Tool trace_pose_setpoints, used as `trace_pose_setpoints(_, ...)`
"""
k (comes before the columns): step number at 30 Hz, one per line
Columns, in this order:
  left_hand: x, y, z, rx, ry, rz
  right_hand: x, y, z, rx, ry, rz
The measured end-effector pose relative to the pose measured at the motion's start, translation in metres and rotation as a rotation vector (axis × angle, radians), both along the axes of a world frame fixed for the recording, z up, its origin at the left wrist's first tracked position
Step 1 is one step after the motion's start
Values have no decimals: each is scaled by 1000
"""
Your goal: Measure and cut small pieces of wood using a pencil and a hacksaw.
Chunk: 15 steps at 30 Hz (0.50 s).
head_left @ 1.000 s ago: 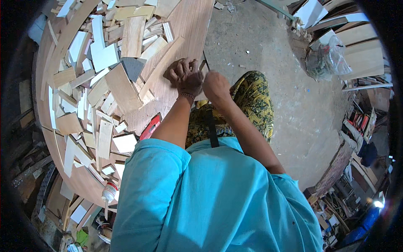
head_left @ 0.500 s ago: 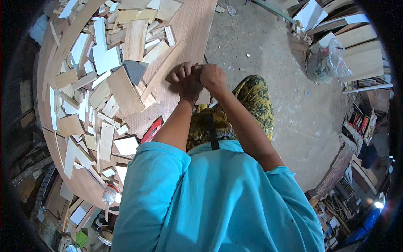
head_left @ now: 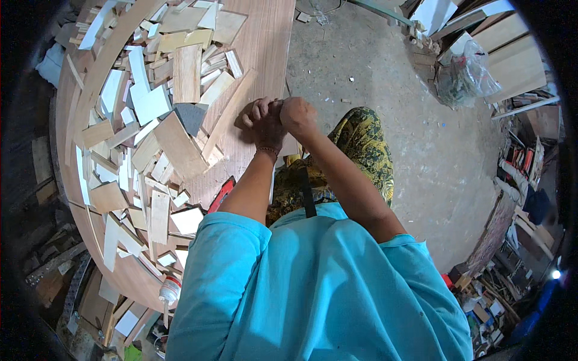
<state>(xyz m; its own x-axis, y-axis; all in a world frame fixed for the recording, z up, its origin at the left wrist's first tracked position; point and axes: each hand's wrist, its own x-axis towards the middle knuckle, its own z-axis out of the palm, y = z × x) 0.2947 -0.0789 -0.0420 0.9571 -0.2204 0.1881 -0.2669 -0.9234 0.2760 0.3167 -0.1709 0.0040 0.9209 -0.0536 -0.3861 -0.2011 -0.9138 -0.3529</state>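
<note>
At the right edge of the wooden table (head_left: 274, 45), my two hands are close together and touching. My left hand (head_left: 268, 125) has its fingers bent over the edge area, closed around something hidden. Pressed against it is my right hand (head_left: 299, 115), closed in a fist; what it grips is hidden too. Just below the hands, a pale flat piece (head_left: 291, 145) shows partly at the table edge. Beside my left forearm lies a red and black tool (head_left: 223, 194), partly covered by the arm, its kind unclear.
Many wood offcuts (head_left: 179, 144) and white board scraps (head_left: 152, 104) crowd the table's left side. A long thin strip (head_left: 230, 110) lies left of my hands. A bottle with a red cap (head_left: 170, 290) stands near the table's lower edge. A clear plastic bag (head_left: 466, 75) sits on the floor (head_left: 433, 168).
The whole view has shifted slightly, with the table scraps appearing a little lower. My hands stay together at the table edge, with almost the same grip.
</note>
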Motion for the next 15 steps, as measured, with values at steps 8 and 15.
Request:
trace_pose_setpoints(8,-5,25,1,30,4,98,-53,22,52,-20,108,-91)
trace_pose_setpoints(15,0,7,-13,3,-46,40,3,9,-5,-28,22,-43)
